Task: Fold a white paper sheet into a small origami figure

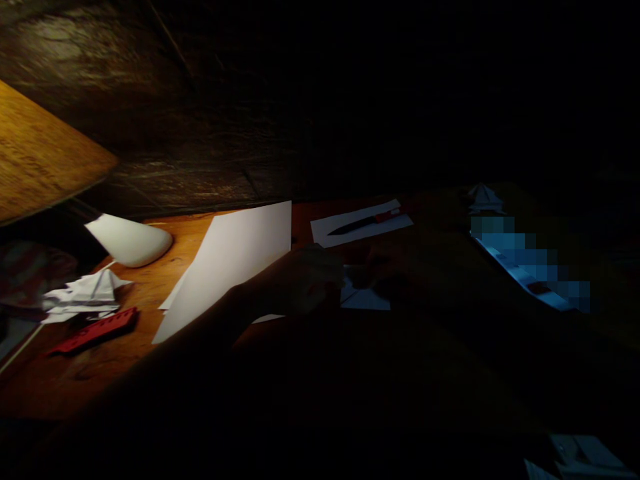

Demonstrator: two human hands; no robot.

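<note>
Deep shadow covers both hands near the middle of the table. A small piece of folded paper (366, 299) shows pale between them. My left hand (313, 280) reaches in from the lower left, its dim fingers curled at the left edge of this paper. On the other side, my right hand (395, 267) has bent fingers at the paper's upper right. Both hands appear closed on it, though the exact finger positions are hard to make out. Just beyond them a knife (363, 224) with a dark blade and red handle lies on a white paper strip (323, 233).
White paper sheets (240, 247) lie left of my hands. Farther left are a white lamp base (135, 241), folded paper pieces (93, 293) and a red object (103, 331). A lit screen (510, 263) glows at right, near a folded paper shape (484, 198). More paper (585, 457) shows lower right.
</note>
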